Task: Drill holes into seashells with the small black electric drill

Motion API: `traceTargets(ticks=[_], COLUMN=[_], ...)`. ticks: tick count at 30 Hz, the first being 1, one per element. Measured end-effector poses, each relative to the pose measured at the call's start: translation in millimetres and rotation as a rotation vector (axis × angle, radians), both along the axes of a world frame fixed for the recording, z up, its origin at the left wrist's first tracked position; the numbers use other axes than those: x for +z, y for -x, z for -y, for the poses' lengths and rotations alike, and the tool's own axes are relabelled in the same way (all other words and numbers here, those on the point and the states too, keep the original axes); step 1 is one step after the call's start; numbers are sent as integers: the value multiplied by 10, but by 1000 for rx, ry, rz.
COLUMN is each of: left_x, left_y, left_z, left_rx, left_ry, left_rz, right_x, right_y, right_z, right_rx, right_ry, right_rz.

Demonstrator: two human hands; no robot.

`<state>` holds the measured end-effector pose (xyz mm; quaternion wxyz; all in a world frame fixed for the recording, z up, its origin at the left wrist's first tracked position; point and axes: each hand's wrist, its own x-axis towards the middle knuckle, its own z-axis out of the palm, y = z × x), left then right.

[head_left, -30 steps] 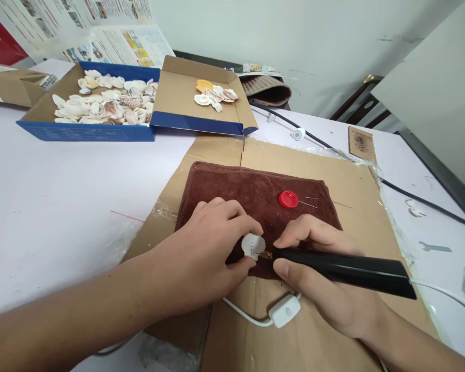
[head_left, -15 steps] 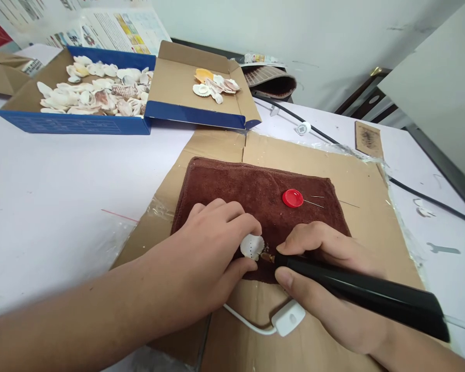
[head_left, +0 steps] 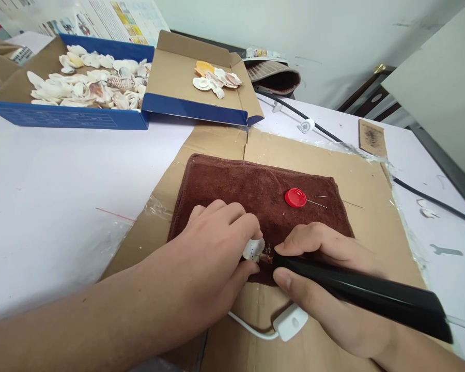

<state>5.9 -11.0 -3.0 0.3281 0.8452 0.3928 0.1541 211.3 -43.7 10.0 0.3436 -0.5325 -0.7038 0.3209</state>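
My left hand pinches a small white seashell between thumb and forefinger, over a folded brown towel. A line of tiny dark dots marks the shell, partly covered by my fingers. My right hand is closed around a black pen-shaped rotary drill. Its brass-coloured tip meets the shell's right edge, or comes very close. White dust specks lie on the towel near the tip. Farther back on the towel sits a red bottle cap, with thin needles beside it.
Cardboard lies beneath the towel. A blue box full of shells stands at the back left, its lid holding several more. A white inline switch, a black cable and a small wrench lie around.
The shell has tilted in my left fingers, so less of its face shows. My right hand keeps the drill tip at the shell's edge. The camera view has shifted slightly.
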Motion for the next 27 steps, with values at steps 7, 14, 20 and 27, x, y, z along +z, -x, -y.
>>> traceTargets(ticks=[7,14,20,27], left_x=[-8,2,-8,-25], left_y=[3,4,3,-7], left_z=[14,7,9,7], left_rx=[5,8,8,9], left_ry=[-7,-11,-9,-20], left_rz=[16,13,9,21], right_x=[-69,-31,-130,-39], right_y=[-13,-6,-38,-5], right_z=[39,22,72,20], right_rx=[-7,-2,-16,-6], right_ry=[-28,-9,-25,-5], right_rz=[-32,-10,-6,0])
